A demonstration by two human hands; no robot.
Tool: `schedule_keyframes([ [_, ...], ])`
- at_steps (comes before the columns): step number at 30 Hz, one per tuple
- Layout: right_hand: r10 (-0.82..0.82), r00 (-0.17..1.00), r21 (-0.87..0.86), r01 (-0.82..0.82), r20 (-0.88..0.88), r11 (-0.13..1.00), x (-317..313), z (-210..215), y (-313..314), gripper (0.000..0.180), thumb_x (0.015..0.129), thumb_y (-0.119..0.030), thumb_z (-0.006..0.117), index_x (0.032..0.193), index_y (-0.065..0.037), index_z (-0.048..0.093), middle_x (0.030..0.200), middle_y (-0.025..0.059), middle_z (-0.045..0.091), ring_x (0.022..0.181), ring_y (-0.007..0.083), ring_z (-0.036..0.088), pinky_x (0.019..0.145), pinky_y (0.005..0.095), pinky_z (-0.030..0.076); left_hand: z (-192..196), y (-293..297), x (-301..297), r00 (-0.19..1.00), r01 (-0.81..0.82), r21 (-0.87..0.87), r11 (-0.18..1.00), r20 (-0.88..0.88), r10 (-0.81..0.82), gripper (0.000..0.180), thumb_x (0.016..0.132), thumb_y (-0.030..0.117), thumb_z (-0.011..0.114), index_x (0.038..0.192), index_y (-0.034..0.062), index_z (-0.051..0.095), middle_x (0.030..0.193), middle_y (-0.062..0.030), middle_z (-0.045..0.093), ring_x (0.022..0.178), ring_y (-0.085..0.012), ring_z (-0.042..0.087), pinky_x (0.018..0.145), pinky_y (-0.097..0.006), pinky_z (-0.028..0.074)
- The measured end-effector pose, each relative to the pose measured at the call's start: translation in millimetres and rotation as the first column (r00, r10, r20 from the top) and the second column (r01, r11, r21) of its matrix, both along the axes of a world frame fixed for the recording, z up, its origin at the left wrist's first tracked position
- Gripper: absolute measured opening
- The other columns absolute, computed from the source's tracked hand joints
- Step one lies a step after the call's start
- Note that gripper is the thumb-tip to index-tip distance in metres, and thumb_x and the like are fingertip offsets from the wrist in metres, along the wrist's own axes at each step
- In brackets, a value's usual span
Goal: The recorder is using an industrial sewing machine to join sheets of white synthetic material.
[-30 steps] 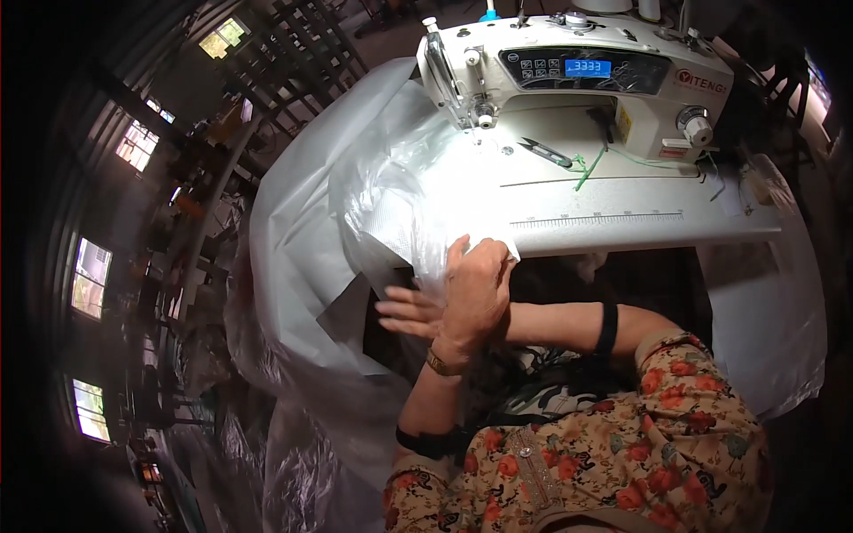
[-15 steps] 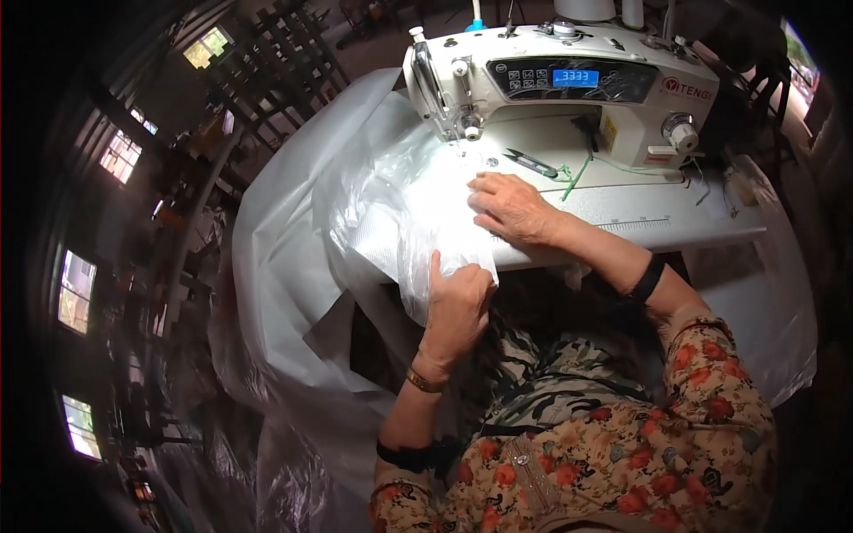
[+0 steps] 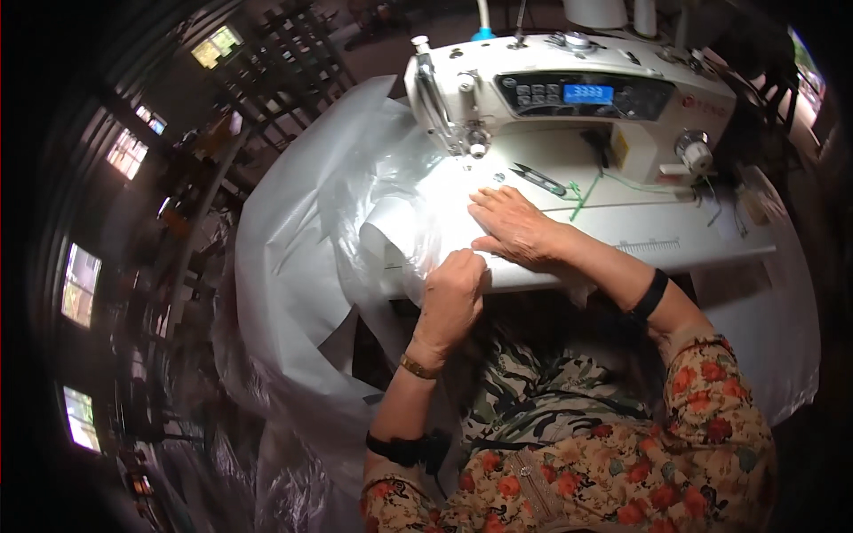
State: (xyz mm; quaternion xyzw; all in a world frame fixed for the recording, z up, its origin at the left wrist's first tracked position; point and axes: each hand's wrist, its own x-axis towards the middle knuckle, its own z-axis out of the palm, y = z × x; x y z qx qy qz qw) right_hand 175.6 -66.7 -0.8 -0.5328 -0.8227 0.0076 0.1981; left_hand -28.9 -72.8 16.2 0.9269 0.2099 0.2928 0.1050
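Note:
A large white and partly see-through plastic sheet [image 3: 289, 266] lies over the left of the sewing table and hangs down beside it. My left hand [image 3: 451, 298] is closed at the table's front edge, its curled fingers pinching the sheet's edge. Close by on the right, my right hand [image 3: 517, 229] lies palm down with its fingers stretched out, pressing on the brightly lit work. Behind both hands stands a white sewing machine [image 3: 569, 84], its needle area above the glare. The strong light hides the sheet's outline between the hands.
Dark thread snips [image 3: 538, 179] lie on the machine bed, with green thread [image 3: 582, 197] beside them. A ruler scale [image 3: 649, 245] runs along the table's front. Clear plastic [image 3: 791, 338] hangs at the right. Thread cones [image 3: 591, 12] stand behind the machine.
My left hand has drawn nearer to my right, and its raised finger has curled in. The sheet's left part has folded over near the needle. The view has shifted slightly.

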Motion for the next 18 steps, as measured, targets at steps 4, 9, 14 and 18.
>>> schedule_keyframes([
  [4,0.02,1.0,-0.005,-0.02,0.013,1.0,2.0,4.7,-2.3,0.05,0.097,-0.029,0.05,0.129,0.009,0.045,0.141,0.03,0.044,0.136,0.0416,0.037,0.112,0.0479,0.026,-2.6,18.8,12.3,0.997,-0.028,0.053,0.998,0.079,0.024,0.011,0.084,0.007,0.064,0.081,0.0022,0.054,0.076,-0.0131,0.053,0.076,-0.0317,0.057,0.065,-0.043,0.044],
  [9,0.057,0.998,-0.001,-0.057,-0.023,0.998,1.9,7.3,0.4,0.041,0.096,-0.02,0.05,0.126,0.007,0.047,0.14,0.0283,0.045,0.136,0.0399,0.038,0.111,0.0471,0.028,-10.2,45.2,23.0,0.99,-0.129,0.118,0.985,0.077,0.12,0.016,0.084,0.01,0.065,0.075,0.0025,0.054,0.076,-0.0117,0.054,0.075,-0.0312,0.057,0.065,-0.042,0.045],
  [14,0.059,0.998,0.053,-0.058,-0.031,0.997,3.5,2.1,6.7,0.036,0.097,-0.016,0.046,0.126,0.006,0.05,0.139,0.0252,0.049,0.134,0.0374,0.041,0.112,0.0453,0.029,-20.0,66.4,26.5,0.989,-0.098,0.193,0.976,0.129,0.073,0.012,0.082,0.009,0.065,0.076,0.0026,0.058,0.077,-0.0111,0.057,0.075,-0.0307,0.059,0.066,-0.041,0.047],
  [18,0.034,0.999,0.036,-0.033,-0.031,0.999,3.2,0.8,8.2,0.039,0.097,-0.017,0.047,0.128,0.006,0.052,0.141,0.0243,0.048,0.134,0.0366,0.042,0.112,0.0442,0.029,-22.2,75.8,29.0,0.985,-0.092,0.185,0.978,0.159,0.063,0.009,0.082,0.009,0.065,0.077,0.0026,0.06,0.08,-0.0109,0.059,0.076,-0.031,0.06,0.07,-0.042,0.049],
])
